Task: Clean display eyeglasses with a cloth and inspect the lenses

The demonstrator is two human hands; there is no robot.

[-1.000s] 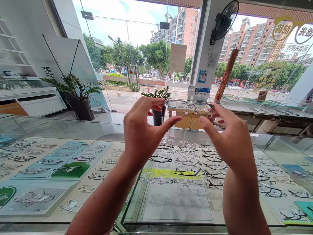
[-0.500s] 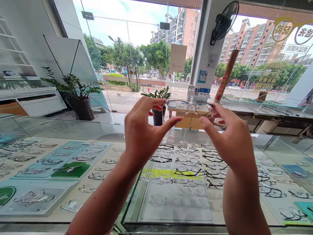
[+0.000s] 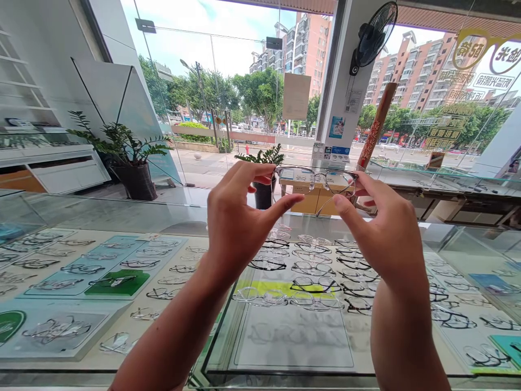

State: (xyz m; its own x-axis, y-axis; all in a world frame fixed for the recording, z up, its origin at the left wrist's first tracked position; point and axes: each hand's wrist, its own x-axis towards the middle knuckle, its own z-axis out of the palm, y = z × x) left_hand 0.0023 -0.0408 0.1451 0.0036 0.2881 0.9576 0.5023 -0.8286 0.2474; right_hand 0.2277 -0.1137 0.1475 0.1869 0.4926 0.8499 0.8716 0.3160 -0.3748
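Observation:
A pair of eyeglasses [image 3: 319,175] with a thin, partly clear frame is held up level above the glass counter, between both hands. My left hand [image 3: 248,203] grips its left end with the fingers, the thumb stretched out below the left lens. At the other end, my right hand [image 3: 378,212] has its fingers at the frame's right corner and its thumb close under the right lens. One temple arm slants down beneath the lenses. Under the hands, rows of eyeglasses [image 3: 313,269] lie inside the glass display case [image 3: 293,347].
More spectacle frames [image 3: 116,263] lie in the case section to the left, some on blue and green cards. Potted plants [image 3: 136,179] stand beyond the counter by the glass door. A black fan [image 3: 376,35] hangs on the pillar. Another counter [image 3: 451,198] stands at the back right.

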